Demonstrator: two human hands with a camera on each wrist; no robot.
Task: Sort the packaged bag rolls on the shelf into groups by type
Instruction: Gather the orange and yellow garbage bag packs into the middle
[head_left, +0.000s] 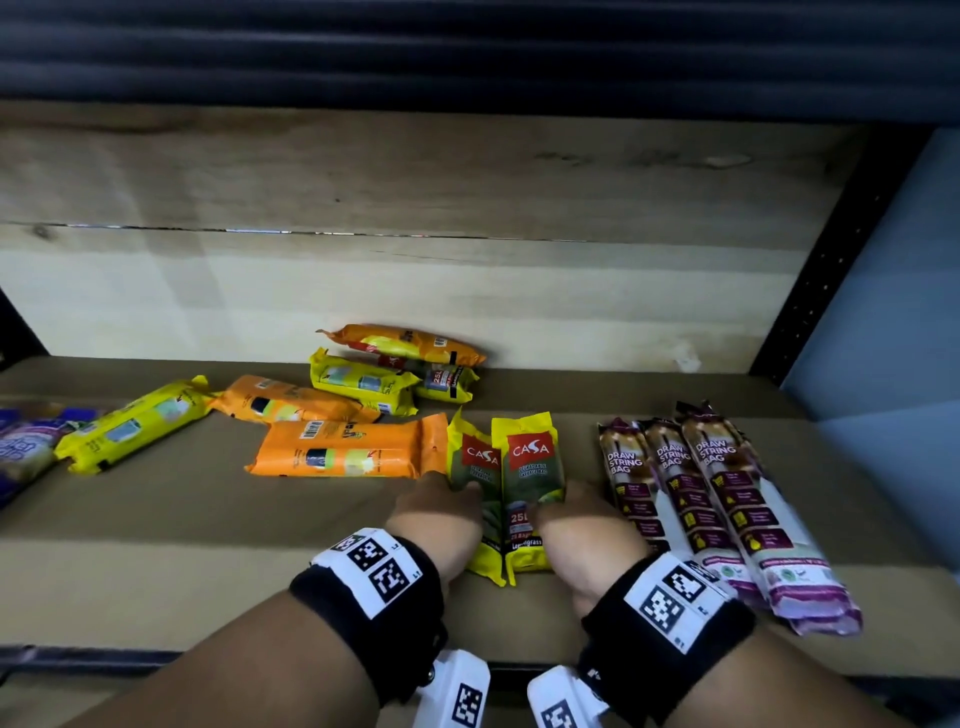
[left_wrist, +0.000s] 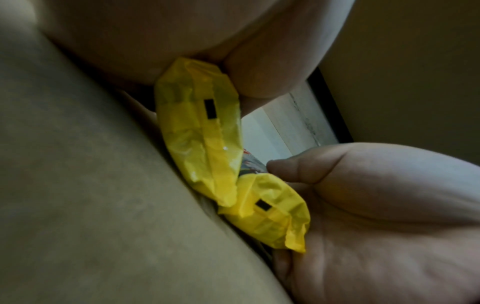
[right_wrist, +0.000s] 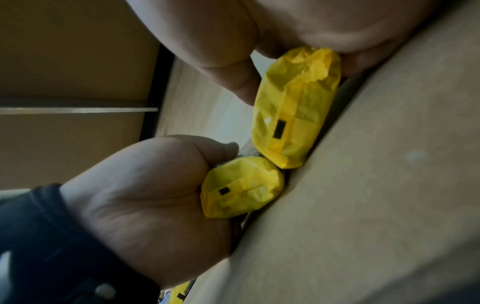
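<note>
Hands grip two yellow Casa garbage-bag rolls, left hand (head_left: 441, 512) on one (head_left: 475, 470), right hand (head_left: 582, 525) on the other (head_left: 530, 467), best kept parallel, touching, beside the drawstring-bag packs (head_left: 727, 499) on the shelf (head_left: 208, 519).

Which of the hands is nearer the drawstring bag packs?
Right. The right hand grips a Casa pack just beside the drawstring packs; the left hand is farther left.

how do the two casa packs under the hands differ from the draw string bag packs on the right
The Casa packs are yellow with a red logo and green panel; the draw string bag packs are maroon and white. The Casa packs are shorter, the draw string bag packs longer. The left hand and right hand hold the Casa packs; the others lie untouched. Both groups lie side by side.
</note>
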